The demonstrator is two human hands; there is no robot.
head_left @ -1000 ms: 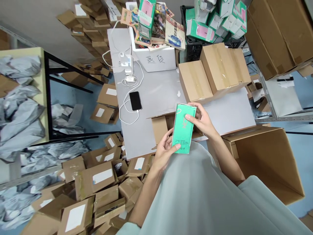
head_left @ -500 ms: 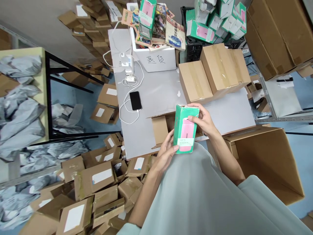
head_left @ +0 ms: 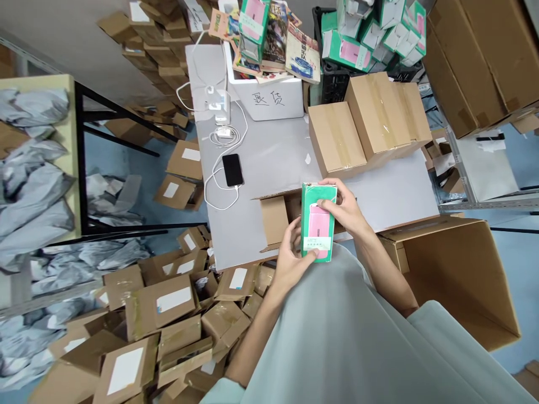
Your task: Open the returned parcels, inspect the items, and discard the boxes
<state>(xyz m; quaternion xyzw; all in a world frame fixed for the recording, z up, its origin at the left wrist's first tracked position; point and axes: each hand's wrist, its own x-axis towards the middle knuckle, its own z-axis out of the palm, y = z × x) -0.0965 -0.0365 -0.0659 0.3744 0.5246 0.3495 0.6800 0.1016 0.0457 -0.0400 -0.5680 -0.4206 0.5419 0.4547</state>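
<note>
Between my two hands is a green box with a pink panel and a pale label band, its front turned up toward me. My left hand grips its lower left side, thumb on the label. At the upper right, my right hand pinches the box, thumb over the front and fingers behind. Behind it on the table edge stands an opened cardboard carton, largely hidden by the box and hands.
On the grey table lie a phone with a white cable, a white bin of books and closed cartons. A black crate holds more green boxes. A big open carton stands right; parcels crowd the left floor.
The green box has turned so that its left side no longer shows and its front faces me more squarely. My left hand has shifted slightly right; both hands keep their hold.
</note>
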